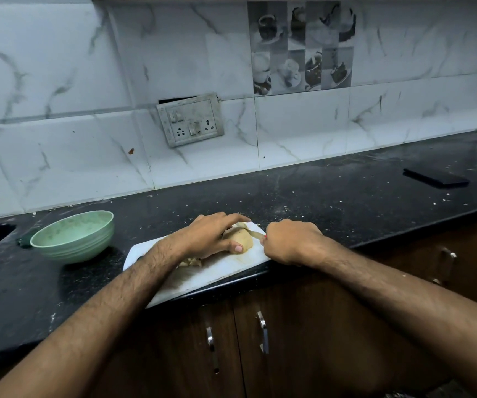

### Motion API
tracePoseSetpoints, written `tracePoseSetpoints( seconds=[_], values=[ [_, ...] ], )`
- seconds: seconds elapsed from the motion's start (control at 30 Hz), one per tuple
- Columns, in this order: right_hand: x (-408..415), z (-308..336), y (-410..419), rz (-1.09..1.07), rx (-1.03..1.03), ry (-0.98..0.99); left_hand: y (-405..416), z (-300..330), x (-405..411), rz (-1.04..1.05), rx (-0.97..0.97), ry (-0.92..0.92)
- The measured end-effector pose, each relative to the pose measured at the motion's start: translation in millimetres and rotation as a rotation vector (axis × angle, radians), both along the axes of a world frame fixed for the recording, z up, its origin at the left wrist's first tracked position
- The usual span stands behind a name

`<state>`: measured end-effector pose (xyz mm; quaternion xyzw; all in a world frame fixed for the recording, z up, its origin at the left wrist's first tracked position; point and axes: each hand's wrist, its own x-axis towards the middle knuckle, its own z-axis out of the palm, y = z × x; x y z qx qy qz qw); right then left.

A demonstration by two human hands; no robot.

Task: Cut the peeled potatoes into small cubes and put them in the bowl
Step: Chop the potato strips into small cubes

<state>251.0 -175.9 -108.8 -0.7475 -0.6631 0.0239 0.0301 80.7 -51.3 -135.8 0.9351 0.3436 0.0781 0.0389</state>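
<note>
L hand grips potato (on board) | R hand clenched on knife

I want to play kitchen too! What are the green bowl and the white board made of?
The green bowl looks like matte plastic or melamine: dull, even colour, ridged sides, though glazed ceramic is possible. The white cutting board seems plastic too: thin, flat, stained and scuffed. The left hand holds a potato on it.
</note>
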Motion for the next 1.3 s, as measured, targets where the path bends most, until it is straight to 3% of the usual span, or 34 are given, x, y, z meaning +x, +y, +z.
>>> tracePoseSetpoints(
  seconds=[0.3,0.53,0.63,0.87,1.0,1.3],
  values=[
    [10,0,-10,0.047,0.0,-0.104,10,18,10,0.012,-0.059,0.246],
    [21,4,-2,0.032,-0.058,-0.001,13,16,8,-0.035,-0.12,0.164],
    [25,3,4,0.051,-0.059,0.029,14,20,10,-0.026,-0.125,0.221],
    [24,-2,-16,0.123,0.024,-0.199,13,28,17,-0.01,-0.146,0.303],
    [35,5,-25,0.085,0.033,-0.143,13,27,16,-0.013,-0.152,0.28],
    [51,8,-22,0.058,-0.006,-0.129,-1,1,0,0.013,-0.093,-0.048]
  ],
)
